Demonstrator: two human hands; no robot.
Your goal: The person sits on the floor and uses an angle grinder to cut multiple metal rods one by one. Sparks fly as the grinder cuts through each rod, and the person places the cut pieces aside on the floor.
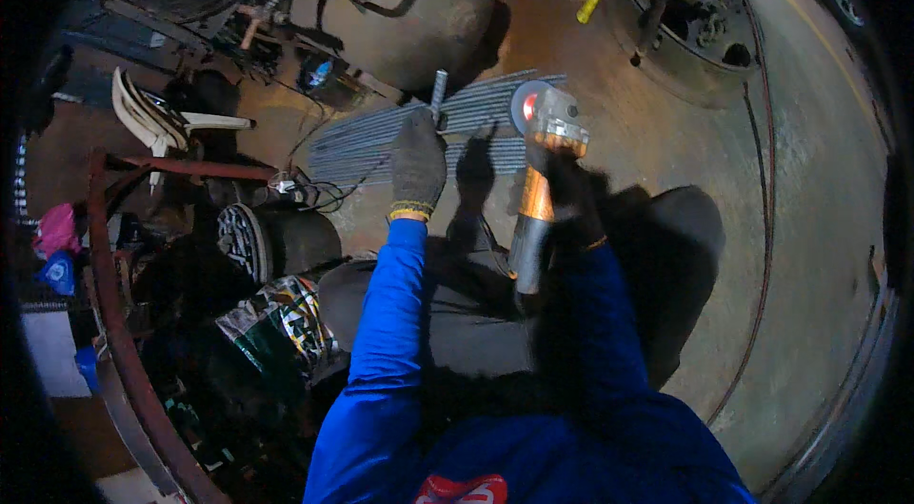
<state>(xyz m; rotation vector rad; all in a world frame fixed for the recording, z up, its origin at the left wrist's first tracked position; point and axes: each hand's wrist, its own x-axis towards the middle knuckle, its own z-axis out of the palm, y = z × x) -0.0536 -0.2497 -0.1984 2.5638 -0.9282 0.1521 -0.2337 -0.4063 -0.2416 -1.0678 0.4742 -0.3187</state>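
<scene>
Orange grinder (536,197) — right hand (568,188) gripping it; left hand (419,161) clutches ribbed rod (439,90) — red chest emblem (464,489) half-seen.

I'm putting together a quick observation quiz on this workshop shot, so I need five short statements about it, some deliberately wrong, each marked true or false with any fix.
1. The right hand grips an angle grinder. True.
2. The left hand is empty. False: it holds a short metal piece.
3. Grey rods lie side by side on the floor. True.
4. Both sleeves are red. False: the sleeves are blue.
5. The grinder's disc is clear of the short metal piece. True.
</scene>
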